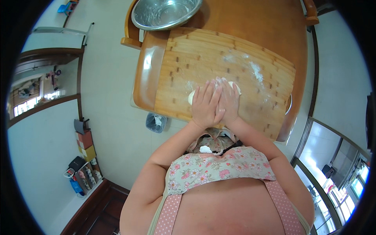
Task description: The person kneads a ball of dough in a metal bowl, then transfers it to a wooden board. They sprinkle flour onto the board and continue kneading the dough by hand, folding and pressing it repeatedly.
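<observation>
White dough lies on a large bamboo board, showing at the left and upper right of my hands. My left hand and my right hand rest side by side on top of it, palms down and touching each other. The fingers point away from me, and flour coats some of the fingertips. Most of the dough is hidden under both hands. Loose white flour is scattered over the right half of the board.
A steel bowl with white residue stands at the table's far left corner. The board lies on a wooden table. Wooden chairs stand at the table's sides. A small waste bin is on the floor left of me.
</observation>
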Tool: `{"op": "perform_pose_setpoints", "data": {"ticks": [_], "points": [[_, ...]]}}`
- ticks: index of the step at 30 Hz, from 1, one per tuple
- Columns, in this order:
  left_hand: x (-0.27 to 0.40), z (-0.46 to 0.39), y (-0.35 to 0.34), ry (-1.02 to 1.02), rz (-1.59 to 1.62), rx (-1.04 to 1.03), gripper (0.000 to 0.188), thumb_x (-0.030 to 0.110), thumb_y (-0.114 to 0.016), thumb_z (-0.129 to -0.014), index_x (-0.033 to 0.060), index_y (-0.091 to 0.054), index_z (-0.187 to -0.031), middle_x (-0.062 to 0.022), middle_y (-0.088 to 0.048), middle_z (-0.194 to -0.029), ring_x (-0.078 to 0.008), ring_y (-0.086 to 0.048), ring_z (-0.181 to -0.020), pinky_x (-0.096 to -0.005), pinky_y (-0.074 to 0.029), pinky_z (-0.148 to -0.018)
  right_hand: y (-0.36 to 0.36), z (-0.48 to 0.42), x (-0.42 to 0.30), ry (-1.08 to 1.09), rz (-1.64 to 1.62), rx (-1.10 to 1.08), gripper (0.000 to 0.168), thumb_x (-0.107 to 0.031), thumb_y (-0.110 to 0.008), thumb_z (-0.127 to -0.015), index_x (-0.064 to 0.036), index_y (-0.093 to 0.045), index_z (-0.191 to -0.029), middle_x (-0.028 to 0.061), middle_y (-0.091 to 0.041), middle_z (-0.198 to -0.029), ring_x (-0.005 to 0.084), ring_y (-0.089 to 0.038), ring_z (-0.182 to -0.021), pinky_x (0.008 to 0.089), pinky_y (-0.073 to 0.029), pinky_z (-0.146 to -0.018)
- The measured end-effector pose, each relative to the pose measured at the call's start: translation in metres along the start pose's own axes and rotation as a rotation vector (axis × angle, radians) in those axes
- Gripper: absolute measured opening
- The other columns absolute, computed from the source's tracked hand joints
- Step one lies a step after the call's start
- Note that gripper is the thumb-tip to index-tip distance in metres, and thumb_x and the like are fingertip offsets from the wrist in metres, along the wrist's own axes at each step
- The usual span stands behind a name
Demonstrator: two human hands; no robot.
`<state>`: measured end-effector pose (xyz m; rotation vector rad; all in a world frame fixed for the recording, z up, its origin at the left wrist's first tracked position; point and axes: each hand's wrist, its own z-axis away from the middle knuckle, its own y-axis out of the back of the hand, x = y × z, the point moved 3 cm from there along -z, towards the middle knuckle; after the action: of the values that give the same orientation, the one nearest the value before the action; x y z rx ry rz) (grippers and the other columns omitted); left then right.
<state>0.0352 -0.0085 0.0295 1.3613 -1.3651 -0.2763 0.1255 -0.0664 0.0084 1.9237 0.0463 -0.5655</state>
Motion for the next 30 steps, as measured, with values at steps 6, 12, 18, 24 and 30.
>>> {"op": "perform_pose_setpoints", "data": {"ticks": [6, 12, 18, 24, 30], "points": [[-0.02, 0.004, -0.027, -0.033, -0.137, 0.058, 0.062, 0.049, -0.035, -0.088, 0.0037, -0.05, -0.129, -0.0238, -0.047, -0.134, -0.0403, -0.045, -0.124, -0.0545, -0.023, -0.106, -0.021, -0.005, 0.016, 0.033, 0.061, 0.072, 0.04, -0.031, -0.048, -0.083, -0.007, -0.063, -0.112, 0.0077, -0.058, -0.122, 0.0243, -0.051, -0.117, 0.0455, -0.027, -0.106], [-0.043, -0.022, -0.034, 0.056, -0.146, 0.08, 0.062, 0.047, -0.035, -0.088, 0.0037, -0.051, -0.129, -0.0205, -0.051, -0.131, -0.0393, -0.047, -0.122, -0.0527, -0.024, -0.106, -0.034, -0.035, 0.027, -0.005, 0.074, 0.081, 0.034, -0.028, -0.052, -0.081, -0.008, -0.064, -0.106, 0.0063, -0.06, -0.116, 0.0229, -0.054, -0.113, 0.0431, -0.031, -0.102], [-0.065, -0.059, -0.036, 0.181, -0.183, 0.099, 0.055, 0.038, -0.036, -0.09, 0.0038, -0.048, -0.132, -0.0197, -0.053, -0.129, -0.0386, -0.05, -0.118, -0.0506, -0.03, -0.101, -0.039, -0.081, 0.036, -0.043, 0.06, -0.023, 0.03, -0.027, -0.051, -0.083, -0.011, -0.061, -0.107, 0.0054, -0.061, -0.1, 0.0232, -0.056, -0.101, 0.0419, -0.036, -0.094], [-0.087, -0.098, -0.03, 0.503, 0.122, -0.089, 0.054, 0.037, -0.032, -0.097, 0.0028, -0.039, -0.138, -0.0192, -0.05, -0.132, -0.0355, -0.045, -0.124, -0.0411, -0.032, -0.103, -0.048, -0.122, 0.048, -0.203, -0.007, -0.304, 0.029, -0.026, -0.046, -0.089, -0.011, -0.061, -0.109, 0.0098, -0.062, -0.104, 0.0263, -0.055, -0.105, 0.0428, -0.037, -0.093], [-0.122, -0.08, -0.006, 0.606, 0.74, 0.075, 0.057, 0.04, -0.03, -0.099, 0.0019, -0.034, -0.141, -0.0177, -0.046, -0.136, -0.0313, -0.04, -0.128, -0.0375, -0.029, -0.107, -0.01, -0.113, 0.089, -0.372, -0.595, 0.109, 0.038, -0.029, -0.037, -0.095, -0.003, -0.06, -0.11, 0.0191, -0.059, -0.113, 0.0372, -0.051, -0.109, 0.0434, -0.038, -0.096]]}}
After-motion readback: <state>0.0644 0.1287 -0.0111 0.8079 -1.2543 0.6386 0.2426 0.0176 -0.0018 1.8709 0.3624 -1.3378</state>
